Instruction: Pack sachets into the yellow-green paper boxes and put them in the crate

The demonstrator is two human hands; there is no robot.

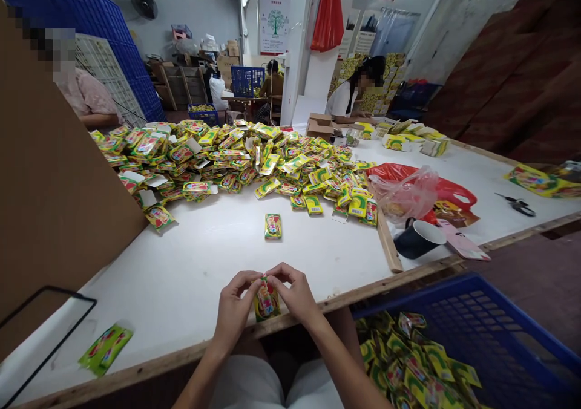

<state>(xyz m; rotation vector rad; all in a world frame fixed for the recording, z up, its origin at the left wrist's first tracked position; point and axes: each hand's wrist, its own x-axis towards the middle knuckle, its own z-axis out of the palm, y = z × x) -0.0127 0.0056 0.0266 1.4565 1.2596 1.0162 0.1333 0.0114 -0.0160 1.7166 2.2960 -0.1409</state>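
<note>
Both my hands meet at the near edge of the white table [190,258]. My left hand [236,306] and my right hand [295,294] pinch the top of one small yellow-green packet box [265,303], held upright between them. A single folded box [273,225] lies flat on the table just beyond my hands. Further back a large heap of the same yellow packets [236,155] spreads across the table. One flat packet [105,348] lies near the table's front left edge.
A blue crate [508,324] with several finished packets stands at my lower right. A brown cardboard sheet [49,203] leans at the left. A dark cup [415,238], red and clear plastic bags [408,191] and scissors [517,204] lie to the right. Other people sit behind.
</note>
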